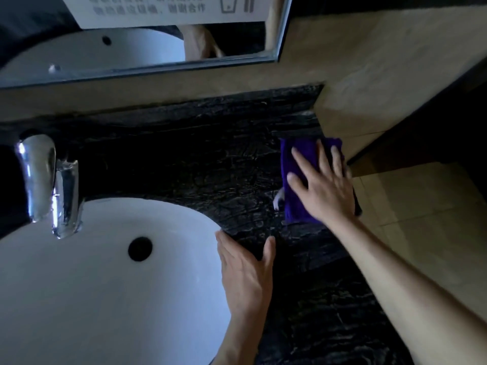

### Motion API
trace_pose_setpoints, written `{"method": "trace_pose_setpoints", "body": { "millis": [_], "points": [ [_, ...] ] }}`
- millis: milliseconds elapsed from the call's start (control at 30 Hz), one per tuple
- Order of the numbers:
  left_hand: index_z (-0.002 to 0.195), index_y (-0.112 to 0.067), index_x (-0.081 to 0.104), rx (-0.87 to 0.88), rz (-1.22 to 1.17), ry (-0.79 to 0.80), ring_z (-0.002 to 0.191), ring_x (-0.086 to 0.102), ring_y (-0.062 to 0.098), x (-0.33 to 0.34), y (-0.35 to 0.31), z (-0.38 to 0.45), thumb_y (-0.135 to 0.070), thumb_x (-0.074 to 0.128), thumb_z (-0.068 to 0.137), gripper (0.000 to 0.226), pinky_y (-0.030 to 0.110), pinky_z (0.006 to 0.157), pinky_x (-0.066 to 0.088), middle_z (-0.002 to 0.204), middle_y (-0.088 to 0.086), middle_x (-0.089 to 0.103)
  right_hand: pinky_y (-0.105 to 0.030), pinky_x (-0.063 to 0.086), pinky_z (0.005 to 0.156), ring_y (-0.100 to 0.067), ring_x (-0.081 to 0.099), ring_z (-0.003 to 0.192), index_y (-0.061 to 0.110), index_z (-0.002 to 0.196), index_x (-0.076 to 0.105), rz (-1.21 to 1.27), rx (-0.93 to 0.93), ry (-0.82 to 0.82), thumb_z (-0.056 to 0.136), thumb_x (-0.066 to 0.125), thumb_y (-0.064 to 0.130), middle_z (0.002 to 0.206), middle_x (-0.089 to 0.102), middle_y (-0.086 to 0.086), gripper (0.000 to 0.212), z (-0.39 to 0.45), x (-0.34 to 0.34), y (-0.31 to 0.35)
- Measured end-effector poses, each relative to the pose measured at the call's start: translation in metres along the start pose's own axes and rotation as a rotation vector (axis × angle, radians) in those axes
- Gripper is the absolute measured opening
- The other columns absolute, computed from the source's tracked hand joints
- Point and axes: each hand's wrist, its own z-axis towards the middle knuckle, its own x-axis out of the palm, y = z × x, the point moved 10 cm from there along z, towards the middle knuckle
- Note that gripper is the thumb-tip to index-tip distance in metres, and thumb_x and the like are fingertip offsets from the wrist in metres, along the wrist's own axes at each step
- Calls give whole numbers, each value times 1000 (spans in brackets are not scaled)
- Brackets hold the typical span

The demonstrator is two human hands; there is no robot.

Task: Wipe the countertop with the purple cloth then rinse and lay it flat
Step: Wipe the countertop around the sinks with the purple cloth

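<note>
Left fingers (224, 248): extended and lying close together, thumb spread off to the side; nothing pinched or gripped.
Left hand (245, 275): palm down at the near right part of the sink rim, fingertips reaching the edge where rim meets table.
Right fingers (300, 159): splayed apart and laid flat; pressing down on the cloth, not closed around it.
Right hand (322, 183): palm down on top of the purple cloth; forearm runs back toward the lower right corner of the view.
Purple cloth (292, 204): flat on the table at its far right end, beside the tan wall panel; mostly covered by the right hand, with its left strip and top edge exposed.
Table (205, 159): dark stone surface with pale veining, surrounding the sink on its far and right sides.
Sink (92, 299): white oval basin set into the table, left of both hands; dark drain opening near its centre.
Faucet (50, 185): chrome, at the left, spout overhanging the far left part of the basin.
Wall panel (350, 114): tan, bounding the table on the right.
Mirror (158, 48): above the table's back edge; reflects the white basin. A white notice with blurred print is fixed to it, text not legible.
</note>
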Motion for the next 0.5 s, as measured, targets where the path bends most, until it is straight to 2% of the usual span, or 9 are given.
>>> {"method": "trace_pose_setpoints", "body": {
  "millis": [133,233,300,400,500],
  "points": [
    [152,-14,12,-14,5,3,143,38,31,0,1,0,-80,43,76,105,52,108,44,157,12,36,-57,15,122,-36,1,156,53,156,10,78,22,74,97,22,70,172,3,-3,62,79,3,11],
    [151,-13,14,-18,17,-11,141,41,31,1,0,1,-79,45,77,105,52,106,46,154,12,38,-58,10,123,-37,1,156,49,157,11,36,7,58,99,19,68,172,5,-6,62,78,-2,24],
    [151,-13,15,-16,-10,-1,141,40,31,0,-2,0,-83,47,75,108,51,106,46,154,12,38,-59,8,124,-38,5,156,50,157,12,-1,-101,54,98,20,68,171,10,-8,63,52,1,46],
    [150,-12,14,-27,-46,54,145,34,30,1,-2,1,-94,46,63,123,52,109,43,156,12,34,-60,14,122,-43,15,154,48,156,24,-25,-358,36,93,32,69,169,20,-11,67,-12,7,95],
    [147,-12,19,-19,-99,100,138,42,30,6,4,3,-86,67,53,128,52,101,49,147,10,41,-59,14,123,-41,11,155,49,157,20,-65,-566,103,90,35,76,170,18,-9,74,-66,18,119]
  ]
}}
